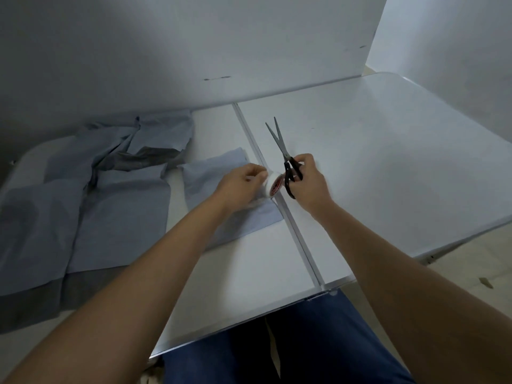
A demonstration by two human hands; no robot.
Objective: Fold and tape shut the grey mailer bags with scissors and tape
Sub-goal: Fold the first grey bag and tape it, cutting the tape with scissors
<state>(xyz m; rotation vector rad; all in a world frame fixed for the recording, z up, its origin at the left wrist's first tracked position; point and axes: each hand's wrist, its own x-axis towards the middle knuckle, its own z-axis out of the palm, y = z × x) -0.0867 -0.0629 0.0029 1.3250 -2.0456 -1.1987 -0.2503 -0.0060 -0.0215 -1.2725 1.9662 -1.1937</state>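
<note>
Left hand [243, 181] gripping tape roll [273, 185] — right hand [307, 180] holding scissors [285, 159], blades parted

The head camera is looking forward and down, close over the white table [360, 162] (a single wide-angle view).

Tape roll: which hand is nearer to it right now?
Left. The left hand grips the tape roll from its left side. The right hand is just right of the roll, its fingers holding the scissors, blades slightly open.
</note>
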